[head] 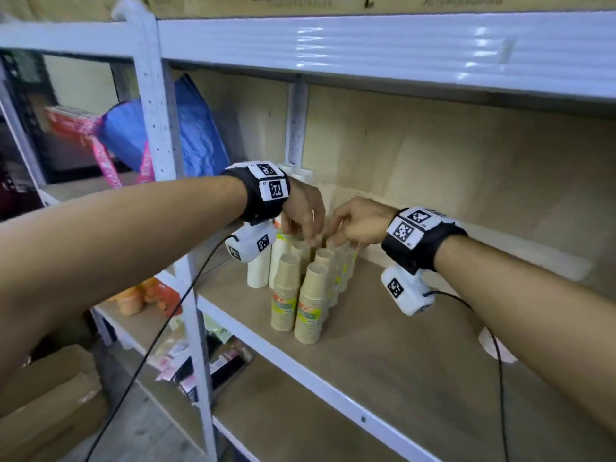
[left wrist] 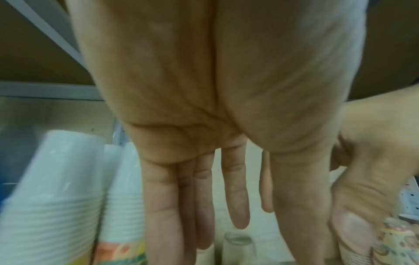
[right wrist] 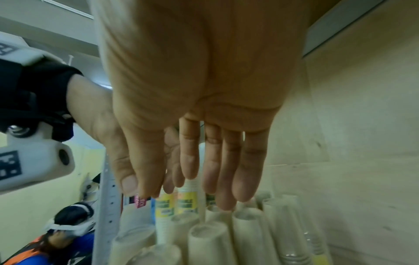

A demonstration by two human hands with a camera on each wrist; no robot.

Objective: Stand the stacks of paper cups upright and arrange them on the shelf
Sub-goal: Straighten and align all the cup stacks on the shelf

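Several stacks of paper cups stand mouth down in a tight cluster on the wooden shelf board (head: pixel 416 355). Brown stacks with coloured labels (head: pixel 308 305) are at the front and white stacks (head: pixel 258 271) at the left. My left hand (head: pixel 308 236) and right hand (head: pixel 336 240) hover side by side over the rear stacks, fingertips touching their tops. In the left wrist view my left hand's fingers (left wrist: pixel 235 197) hang straight beside the white stacks (left wrist: pixel 52 197). The right wrist view shows my right hand's fingers (right wrist: pixel 226 179) straight above the stacks (right wrist: pixel 208 242). Neither hand grips anything.
A white shelf beam (head: pixel 366 45) runs overhead and a white upright post (head: pixel 156 128) stands left of the cups. Behind the post hangs a blue bag (head: pixel 196 131). A white object (head: pixel 490 345) lies under my right forearm. Cardboard boxes (head: pixel 43 411) sit at the lower left.
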